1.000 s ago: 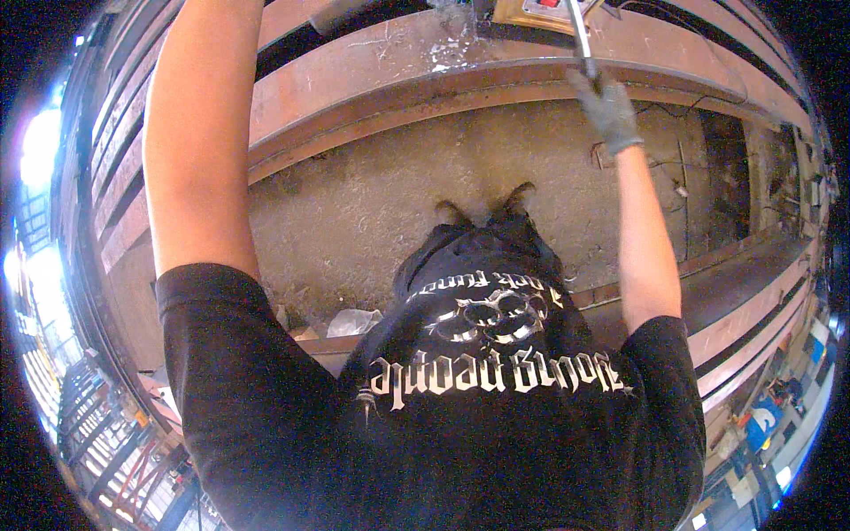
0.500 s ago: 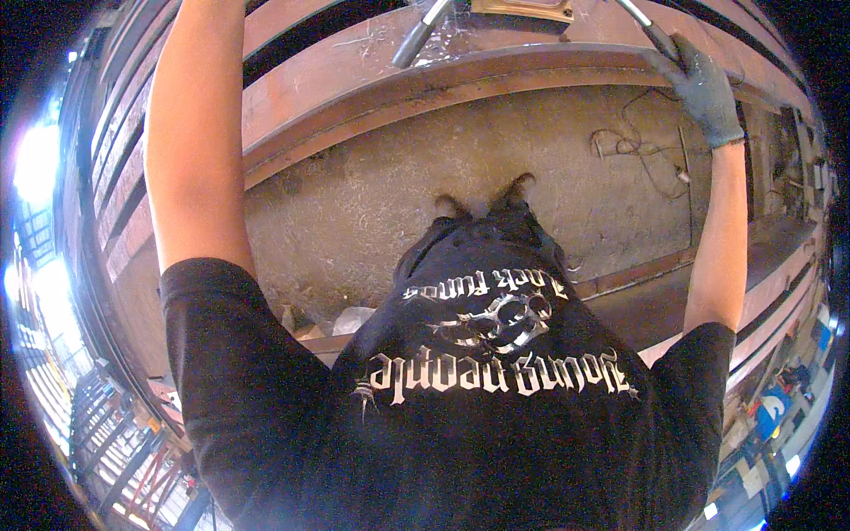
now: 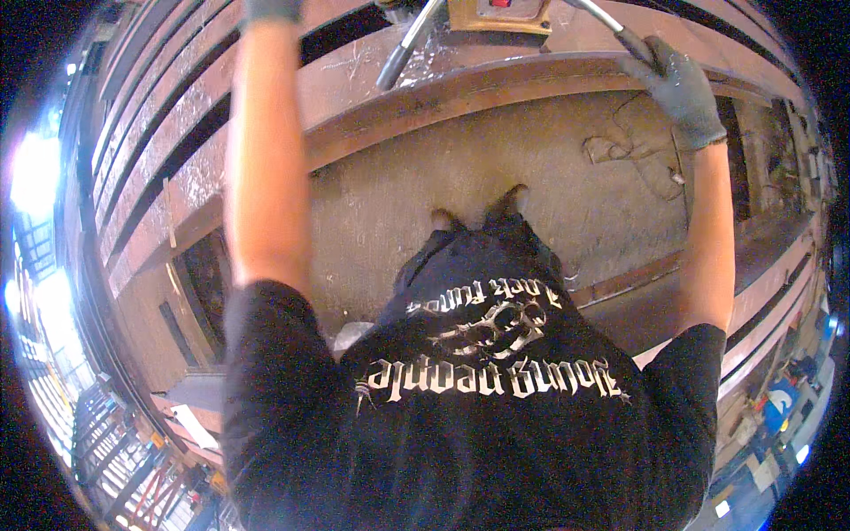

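Note:
My right hand (image 3: 682, 93), in a grey work glove, is wrapped round the dark grip at the end of a metal handle bar (image 3: 602, 16). A second metal handle (image 3: 416, 40) with a dark grip (image 3: 395, 67) slants down to the left, with no hand on it. Between the two handles, at the top edge, sits part of a tan, box-shaped machine (image 3: 500, 32) with a red piece on it; the rest is cut off. My left hand (image 3: 273, 9), also grey-gloved, is at the top edge left of the machine, its fingers out of view.
Long rust-brown steel beams (image 3: 354, 142) with dark gaps cross in front of me. A thin cable (image 3: 620, 150) lies looped on the brown floor (image 3: 531, 142) at the right. More beams (image 3: 770, 327) are at the right side, and a blue object (image 3: 779, 405) lies beyond them.
My left arm has swung right and back, bringing its glove into view. The machine and handles sit slightly further left and lower in view; my right hand keeps hold of its grip.

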A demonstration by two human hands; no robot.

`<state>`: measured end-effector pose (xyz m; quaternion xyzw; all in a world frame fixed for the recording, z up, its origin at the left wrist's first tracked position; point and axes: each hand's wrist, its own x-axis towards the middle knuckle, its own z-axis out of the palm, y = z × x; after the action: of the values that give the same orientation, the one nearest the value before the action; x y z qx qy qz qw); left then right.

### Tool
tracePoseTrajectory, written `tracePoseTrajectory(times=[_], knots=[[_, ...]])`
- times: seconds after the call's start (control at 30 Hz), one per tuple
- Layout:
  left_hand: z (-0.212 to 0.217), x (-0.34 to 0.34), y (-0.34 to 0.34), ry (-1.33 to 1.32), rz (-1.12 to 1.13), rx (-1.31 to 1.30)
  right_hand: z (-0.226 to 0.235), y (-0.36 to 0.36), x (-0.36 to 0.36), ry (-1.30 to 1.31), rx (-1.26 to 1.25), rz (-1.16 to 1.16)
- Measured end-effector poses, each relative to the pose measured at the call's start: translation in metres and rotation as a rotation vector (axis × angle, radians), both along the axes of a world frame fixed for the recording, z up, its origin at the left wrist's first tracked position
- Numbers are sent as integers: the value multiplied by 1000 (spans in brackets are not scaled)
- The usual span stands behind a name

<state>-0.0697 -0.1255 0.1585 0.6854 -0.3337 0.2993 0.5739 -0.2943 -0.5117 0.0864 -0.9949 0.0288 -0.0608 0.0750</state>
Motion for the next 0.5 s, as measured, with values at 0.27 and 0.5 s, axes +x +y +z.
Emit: tracePoseTrajectory(times=[0.27,0.5], knots=[[-157,-126,-139,578,57,433,9,-6,-2,0,-25,12],[-176,-82,-182,554,350,501,13,-4,-1,5,-35,55]])
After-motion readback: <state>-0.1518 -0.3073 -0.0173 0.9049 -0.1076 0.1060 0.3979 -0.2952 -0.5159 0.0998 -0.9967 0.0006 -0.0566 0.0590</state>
